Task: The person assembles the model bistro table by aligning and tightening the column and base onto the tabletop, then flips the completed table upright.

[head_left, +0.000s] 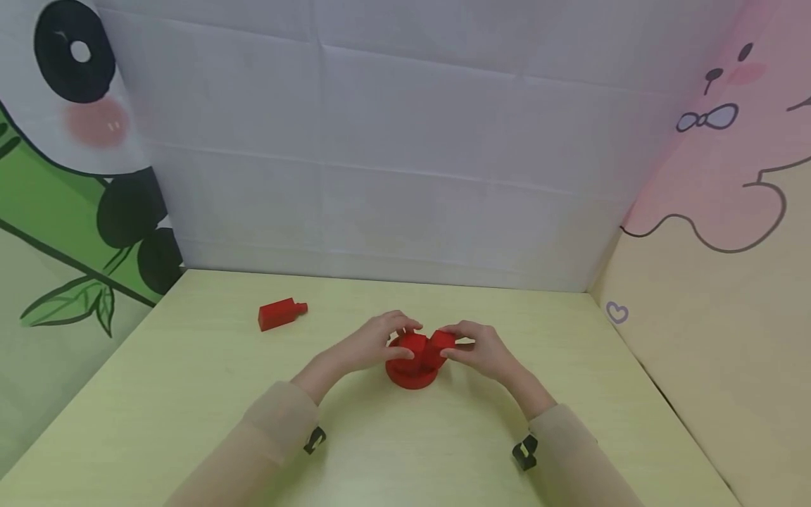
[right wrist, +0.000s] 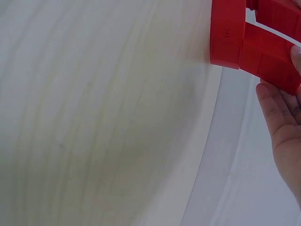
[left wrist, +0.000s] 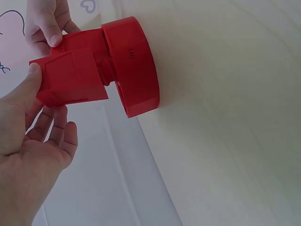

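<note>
A round red base with a thick rim stands on the table between the two hands. My left hand holds a red block between thumb and fingers, its narrow neck pointing down into the base. On the other side, my right hand pinches a second red block, which leans outward with its lower end at the base's rim. In the left wrist view, the two blocks stand side by side and the left one partly covers the right one.
Farther back on the left, a loose red block with a narrow neck lies on its side on the pale table. A white cloth wall rises behind the table, and printed cartoon panels flank it. Black clips show below both sleeves.
</note>
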Tool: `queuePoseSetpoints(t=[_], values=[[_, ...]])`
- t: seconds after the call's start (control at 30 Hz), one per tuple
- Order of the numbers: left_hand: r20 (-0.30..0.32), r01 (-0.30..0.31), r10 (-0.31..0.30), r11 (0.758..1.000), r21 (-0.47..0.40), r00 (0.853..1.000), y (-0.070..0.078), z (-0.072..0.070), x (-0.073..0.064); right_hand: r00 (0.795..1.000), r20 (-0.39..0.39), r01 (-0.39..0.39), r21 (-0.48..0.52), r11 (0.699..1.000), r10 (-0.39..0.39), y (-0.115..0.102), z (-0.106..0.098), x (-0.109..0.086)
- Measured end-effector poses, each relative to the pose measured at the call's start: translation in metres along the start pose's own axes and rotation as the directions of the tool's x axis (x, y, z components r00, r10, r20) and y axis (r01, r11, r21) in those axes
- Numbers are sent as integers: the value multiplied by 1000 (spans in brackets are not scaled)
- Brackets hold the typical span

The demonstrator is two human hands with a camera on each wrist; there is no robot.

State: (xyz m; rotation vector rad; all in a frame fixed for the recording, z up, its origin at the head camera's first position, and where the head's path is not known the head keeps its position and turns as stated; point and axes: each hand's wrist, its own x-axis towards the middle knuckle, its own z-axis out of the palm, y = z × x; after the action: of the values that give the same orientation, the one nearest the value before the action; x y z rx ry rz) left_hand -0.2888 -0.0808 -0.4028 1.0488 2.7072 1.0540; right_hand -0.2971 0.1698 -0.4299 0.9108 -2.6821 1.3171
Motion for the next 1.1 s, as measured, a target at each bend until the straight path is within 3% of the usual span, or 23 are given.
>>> queuePoseSetpoints(t=[0.27,0.33,0.43,0.5,0.67,0.73,0.93,1.1], values=[[-55,-22,19,998,-53,998,-2,7,-6,1000,-11,-18,-16,1000,18,0,1,0],[-67,0,-5,998,-68,998,1,9,-6,1000,-16,-16,-22,1000,15,-1,2,0],[-101,84,-90,994,-66,991,9,15,-6,1000,-17,-9,-19,1000,9,-1,3,1],[-166,159,-166,986,-54,972,16,20,-5,1000,-12,-14,-20,1000,14,-2,2,0],[-326,306,-304,951,-48,895,32,29,-1,1000,-5,-5,-17,1000,5,-3,0,0],[-337,332,-327,942,-43,883,36,32,1,1000,-4,7,-12,1000,-7,-2,0,0],[-313,353,-344,935,-32,885,38,36,2,1000,3,6,-13,1000,-6,-2,0,0],[-300,320,-318,946,-42,900,34,35,-2,1000,2,-21,-22,1000,21,-4,1,0]])
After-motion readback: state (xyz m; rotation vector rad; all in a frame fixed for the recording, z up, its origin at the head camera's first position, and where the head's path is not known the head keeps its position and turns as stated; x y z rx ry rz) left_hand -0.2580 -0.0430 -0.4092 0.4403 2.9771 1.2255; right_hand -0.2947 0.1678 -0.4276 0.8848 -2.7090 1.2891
